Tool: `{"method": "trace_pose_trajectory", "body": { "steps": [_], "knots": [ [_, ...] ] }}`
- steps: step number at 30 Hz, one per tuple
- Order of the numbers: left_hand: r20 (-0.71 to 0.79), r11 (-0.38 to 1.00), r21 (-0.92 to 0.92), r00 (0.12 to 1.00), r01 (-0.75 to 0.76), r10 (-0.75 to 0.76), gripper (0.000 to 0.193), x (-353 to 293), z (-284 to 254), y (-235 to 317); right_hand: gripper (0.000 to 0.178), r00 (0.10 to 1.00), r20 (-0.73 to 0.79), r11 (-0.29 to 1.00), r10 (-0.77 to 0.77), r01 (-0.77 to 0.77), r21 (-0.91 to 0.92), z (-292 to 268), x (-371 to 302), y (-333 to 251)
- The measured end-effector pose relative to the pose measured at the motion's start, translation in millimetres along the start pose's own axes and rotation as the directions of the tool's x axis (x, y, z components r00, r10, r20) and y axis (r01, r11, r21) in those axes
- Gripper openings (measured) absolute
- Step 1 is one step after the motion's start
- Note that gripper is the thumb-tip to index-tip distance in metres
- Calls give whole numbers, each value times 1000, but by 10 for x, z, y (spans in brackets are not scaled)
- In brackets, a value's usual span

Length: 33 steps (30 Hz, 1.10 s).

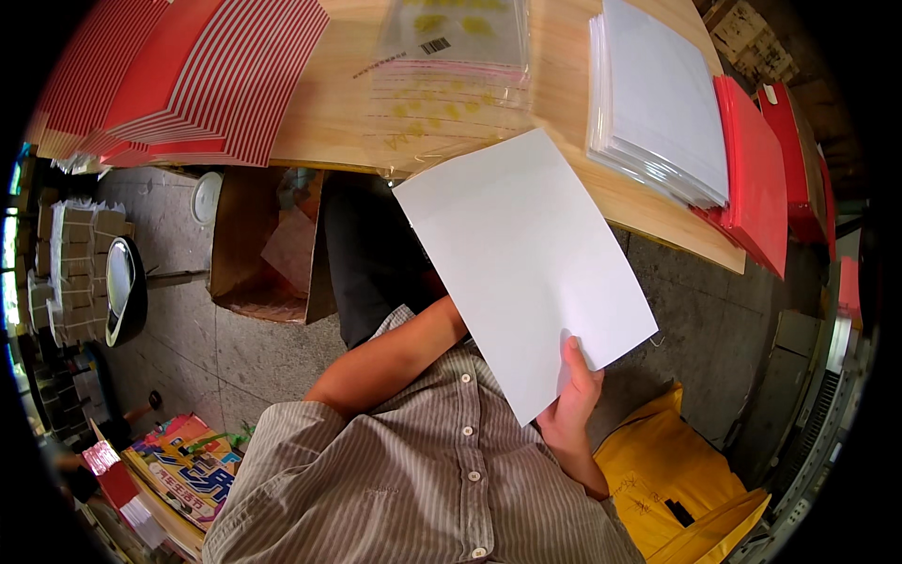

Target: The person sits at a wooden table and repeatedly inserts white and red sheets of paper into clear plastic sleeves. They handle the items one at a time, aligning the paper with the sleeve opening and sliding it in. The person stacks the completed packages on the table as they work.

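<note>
- A white sheet (521, 263) is held at its lower edge by the right hand (571, 399), thumb laid over the front, the sheet tilted in front of the wooden bench (329, 103)
- The left hand is hidden behind the sheet, only the bare forearm (390, 357) being seen, so its grip cannot be told
- Clear plastic bags (451, 75) are seen lying on the bench just above the sheet
- A fanned pile of red-and-white striped cards (188, 75) is spread at the bench's left end
- A stack of white sheets in clear sleeves (658, 103) is set at the right, red folders (756, 183) beside it
- An open cardboard box (268, 244) is seen on the floor below, a yellow bag (672, 479) near the right hand
</note>
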<state>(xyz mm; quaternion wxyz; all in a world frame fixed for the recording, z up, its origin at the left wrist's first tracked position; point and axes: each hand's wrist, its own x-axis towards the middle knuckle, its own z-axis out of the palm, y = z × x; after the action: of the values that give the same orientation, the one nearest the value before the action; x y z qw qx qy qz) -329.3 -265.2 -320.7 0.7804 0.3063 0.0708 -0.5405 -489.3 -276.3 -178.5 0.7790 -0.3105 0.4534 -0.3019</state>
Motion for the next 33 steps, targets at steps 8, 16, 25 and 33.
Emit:
{"method": "trace_pose_trajectory", "body": {
  "steps": [8,16,25,33],
  "knots": [
    [15,999,37,1000,-3,2,31,-46,-50,-7,35,1000,10,999,-21,20,41,12,7,49],
    [51,995,101,999,-15,10,32,-111,-134,-126,33,999,-20,999,-31,32,39,65,50,67],
    [54,990,138,998,-35,27,33,-198,-159,-57,37,999,-26,999,-38,39,29,96,56,97],
    [77,976,212,996,-51,35,33,-299,-160,-137,39,999,9,997,-47,46,66,114,109,120]
  ]
}}
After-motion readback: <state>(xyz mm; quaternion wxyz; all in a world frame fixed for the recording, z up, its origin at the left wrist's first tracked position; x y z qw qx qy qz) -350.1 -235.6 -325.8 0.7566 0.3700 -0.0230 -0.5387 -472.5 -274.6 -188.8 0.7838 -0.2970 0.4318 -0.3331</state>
